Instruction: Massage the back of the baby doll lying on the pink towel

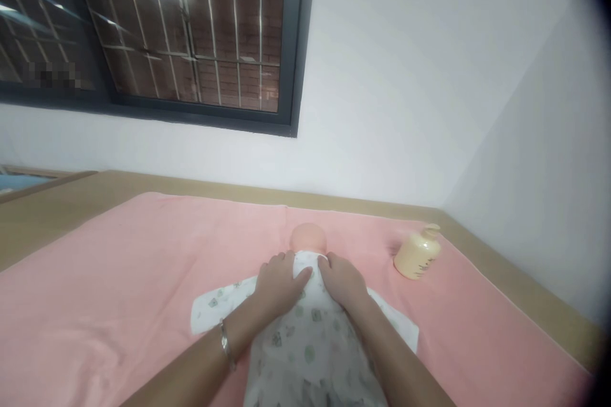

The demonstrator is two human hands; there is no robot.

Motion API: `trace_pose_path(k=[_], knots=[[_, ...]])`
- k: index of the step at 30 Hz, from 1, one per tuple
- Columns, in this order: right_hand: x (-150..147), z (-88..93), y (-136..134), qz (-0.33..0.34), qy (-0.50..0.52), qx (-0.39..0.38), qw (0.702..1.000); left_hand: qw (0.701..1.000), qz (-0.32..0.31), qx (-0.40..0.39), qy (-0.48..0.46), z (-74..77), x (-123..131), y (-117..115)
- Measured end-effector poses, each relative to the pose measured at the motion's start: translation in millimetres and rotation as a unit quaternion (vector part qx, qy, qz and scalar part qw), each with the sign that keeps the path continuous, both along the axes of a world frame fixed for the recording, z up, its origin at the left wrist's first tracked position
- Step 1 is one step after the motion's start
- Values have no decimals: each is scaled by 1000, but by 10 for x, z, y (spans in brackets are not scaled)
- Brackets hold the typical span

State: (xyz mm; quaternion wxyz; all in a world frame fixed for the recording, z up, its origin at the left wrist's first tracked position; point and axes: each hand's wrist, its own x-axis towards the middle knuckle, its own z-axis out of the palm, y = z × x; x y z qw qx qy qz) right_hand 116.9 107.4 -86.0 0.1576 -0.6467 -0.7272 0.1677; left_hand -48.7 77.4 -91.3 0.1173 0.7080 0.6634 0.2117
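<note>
A baby doll with a smooth, bald head point(308, 238) lies in the middle of the pink towel. It wears a white garment point(310, 331) printed with small green and grey figures, its sleeves spread out to both sides. My left hand point(282, 281) grips the doll at its left-side shoulder in view, thumb across the upper chest and fingers curled over the outside. On the opposite shoulder, my right hand point(344, 278) holds it the same way, thumb near the neckline. The fingertips are partly hidden. A silvery bracelet point(226, 343) circles my left wrist.
The pink towel point(143, 267) covers most of a tan surface point(57, 210). A pale yellow pump bottle point(416, 254) stands to the right of the doll. Behind are a white wall point(382, 76) and a dark-framed window point(291, 76) with metal bars.
</note>
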Motion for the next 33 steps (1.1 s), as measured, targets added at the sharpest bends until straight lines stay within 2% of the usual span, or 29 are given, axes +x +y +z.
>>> trace_pose_path(k=[7, 12, 24, 30, 33], knots=[[-5, 4, -8, 0, -2, -1, 1000, 1000, -5, -5, 4, 32, -1, -8], [-3, -6, 0, -3, -2, -1, 1000, 999, -38, -25, 1, 55, -38, 10], [3, -41, 60, -6, 0, -19, 1000, 997, -64, -47, -16, 99, -100, 43], [59, 63, 6, 44, 6, -22, 999, 999, -51, -16, 4, 112, -76, 2], [106, 155, -82, 81, -31, -33, 996, 998, -44, -5, 44, 137, -39, -47]])
